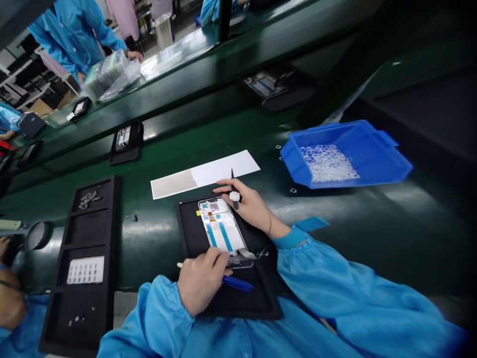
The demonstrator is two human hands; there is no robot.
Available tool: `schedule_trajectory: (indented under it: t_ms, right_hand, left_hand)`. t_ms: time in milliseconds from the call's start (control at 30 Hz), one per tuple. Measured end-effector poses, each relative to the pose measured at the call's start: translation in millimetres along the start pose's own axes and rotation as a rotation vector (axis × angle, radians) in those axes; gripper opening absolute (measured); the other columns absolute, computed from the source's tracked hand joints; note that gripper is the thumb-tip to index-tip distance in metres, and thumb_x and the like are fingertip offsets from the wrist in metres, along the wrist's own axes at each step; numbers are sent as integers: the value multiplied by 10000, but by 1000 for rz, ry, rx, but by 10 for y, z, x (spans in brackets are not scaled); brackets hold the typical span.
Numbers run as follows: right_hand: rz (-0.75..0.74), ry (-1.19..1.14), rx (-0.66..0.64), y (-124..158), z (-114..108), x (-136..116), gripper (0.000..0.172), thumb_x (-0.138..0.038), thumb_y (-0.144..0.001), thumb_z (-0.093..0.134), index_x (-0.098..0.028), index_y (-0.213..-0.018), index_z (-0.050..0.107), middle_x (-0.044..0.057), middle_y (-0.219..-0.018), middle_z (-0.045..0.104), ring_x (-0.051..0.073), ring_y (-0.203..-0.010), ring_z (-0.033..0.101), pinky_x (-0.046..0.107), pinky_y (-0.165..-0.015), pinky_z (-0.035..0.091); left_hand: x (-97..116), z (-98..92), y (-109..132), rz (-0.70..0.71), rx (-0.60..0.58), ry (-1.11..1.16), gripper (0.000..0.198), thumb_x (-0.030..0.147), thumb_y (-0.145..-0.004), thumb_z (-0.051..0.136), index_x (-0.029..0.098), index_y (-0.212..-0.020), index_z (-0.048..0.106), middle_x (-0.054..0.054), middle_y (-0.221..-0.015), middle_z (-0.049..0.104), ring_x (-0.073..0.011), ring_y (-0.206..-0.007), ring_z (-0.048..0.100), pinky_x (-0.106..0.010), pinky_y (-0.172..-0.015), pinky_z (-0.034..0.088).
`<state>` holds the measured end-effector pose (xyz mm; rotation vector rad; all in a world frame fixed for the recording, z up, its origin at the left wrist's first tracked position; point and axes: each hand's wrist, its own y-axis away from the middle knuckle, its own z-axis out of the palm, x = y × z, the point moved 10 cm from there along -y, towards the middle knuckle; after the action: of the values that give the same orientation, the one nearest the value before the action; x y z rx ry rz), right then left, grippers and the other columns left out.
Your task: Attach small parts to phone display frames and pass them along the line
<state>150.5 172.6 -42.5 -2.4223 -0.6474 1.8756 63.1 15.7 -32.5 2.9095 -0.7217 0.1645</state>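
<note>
A phone frame (222,232) with blue strips lies on a black mat (194,238) in front of me. My left hand (202,284) rests on the phone's near end, fingers curled around a blue pen-like tool (237,283). My right hand (249,203) is closed at the phone's far end, holding a thin dark tool with a white collar (234,191) that points up.
A white paper strip (204,174) lies beyond the mat. A blue bin (376,159) of small clear parts sits right. A black compartment tray (87,263) stands left. Other phones on black mats sit on the belt. A co-worker's hand (11,298) is at far left, another person behind.
</note>
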Motion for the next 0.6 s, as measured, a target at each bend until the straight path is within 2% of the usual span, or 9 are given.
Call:
schedule_trajectory:
  t_ms: [200, 267, 333, 367, 433, 500, 567, 600]
  right_hand:
    - [-37, -7, -1, -45, 11, -64, 276, -276, -922, 512, -208, -1188, 546, 47, -1024, 685, 253, -983, 635, 382, -850, 491]
    - [-44, 5, 3, -53, 25, -69, 272, -278, -925, 515, -207, -1185, 550, 48, -1019, 686, 255, -971, 640, 378, -840, 497]
    - [-41, 36, 9, -48, 43, -65, 278, -285, -923, 519, -206, -1187, 554, 51, -1016, 687, 261, -965, 642, 376, -826, 502]
    - [-39, 61, 22, -40, 45, -68, 286, -290, -917, 523, -206, -1189, 556, 52, -1018, 687, 267, -970, 641, 378, -824, 503]
    - [-44, 123, 79, -15, 21, -101, 300, -301, -905, 532, -207, -1188, 566, 57, -1031, 685, 280, -988, 634, 390, -839, 497]
    - [-66, 171, 162, 22, -26, -172, 299, -314, -902, 535, -205, -1178, 574, 61, -1045, 682, 286, -1001, 628, 395, -855, 492]
    - [-98, 191, 234, 61, -65, -256, 283, -325, -910, 536, -201, -1161, 580, 63, -1035, 684, 280, -993, 630, 381, -853, 495]
    - [-112, 194, 256, 77, -74, -290, 276, -328, -916, 536, -201, -1158, 580, 62, -1026, 686, 275, -985, 633, 372, -843, 498]
  left_hand:
    - [30, 16, 313, 15, -79, 34, 272, 271, -895, 674, 179, -1132, 574, -17, -1039, 630, -164, -690, 665, -273, -491, 558]
    - [8, -35, 384, 5, -56, 101, 285, 294, -891, 680, 193, -1138, 580, -15, -1042, 631, -160, -689, 663, -267, -494, 552]
    - [-156, -179, 400, -30, 44, 231, 268, 328, -903, 668, 220, -1137, 595, -6, -1033, 633, -154, -757, 670, -247, -561, 562]
    - [-326, -293, 406, -72, 135, 300, 236, 334, -916, 651, 230, -1124, 609, -4, -1022, 638, -151, -804, 670, -237, -621, 567]
    - [-835, -557, 480, -224, 370, 358, 149, 301, -949, 603, 225, -1071, 643, -12, -997, 650, -146, -884, 662, -225, -752, 553]
    - [-1413, -769, 647, -438, 570, 264, 113, 235, -958, 575, 204, -1008, 672, -29, -974, 665, -156, -907, 655, -231, -813, 524]
    - [-1909, -838, 806, -668, 625, 130, 98, 202, -931, 609, 190, -986, 690, -41, -983, 675, -178, -914, 656, -246, -815, 506]
    - [-2109, -820, 862, -779, 602, 80, 99, 204, -917, 634, 189, -994, 694, -43, -996, 677, -190, -919, 656, -254, -808, 499]
